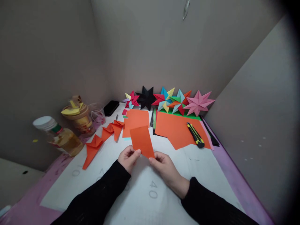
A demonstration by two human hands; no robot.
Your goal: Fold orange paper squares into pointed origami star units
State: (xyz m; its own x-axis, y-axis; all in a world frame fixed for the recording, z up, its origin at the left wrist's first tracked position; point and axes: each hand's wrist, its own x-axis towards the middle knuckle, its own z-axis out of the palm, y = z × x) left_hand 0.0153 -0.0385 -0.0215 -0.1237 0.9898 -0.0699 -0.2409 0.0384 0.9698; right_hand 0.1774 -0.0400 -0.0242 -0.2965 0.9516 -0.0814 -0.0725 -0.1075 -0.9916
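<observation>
A flat orange sheet of paper (142, 141) is held up slightly tilted above the white table cover. My left hand (128, 158) pinches its lower left edge between thumb and fingers. At the lower right corner, my right hand (165, 166) grips the same sheet, thumb on top. Behind it lies a stack of orange paper squares (137, 118). To the left, a row of folded orange paper pieces (93, 144) rests on the cover. A larger orange sheet (174, 131) with a cut-away corner lies to the right, bearing a yellow and black utility knife (195, 135).
Several folded paper stars, among them a black star (146, 97) and a pink star (198, 103), lean against the back wall. On the left stand a bottle (62, 139), a brown lidded cup (81, 120) and a clear plastic cup (97, 113). A black phone (111, 108) lies behind.
</observation>
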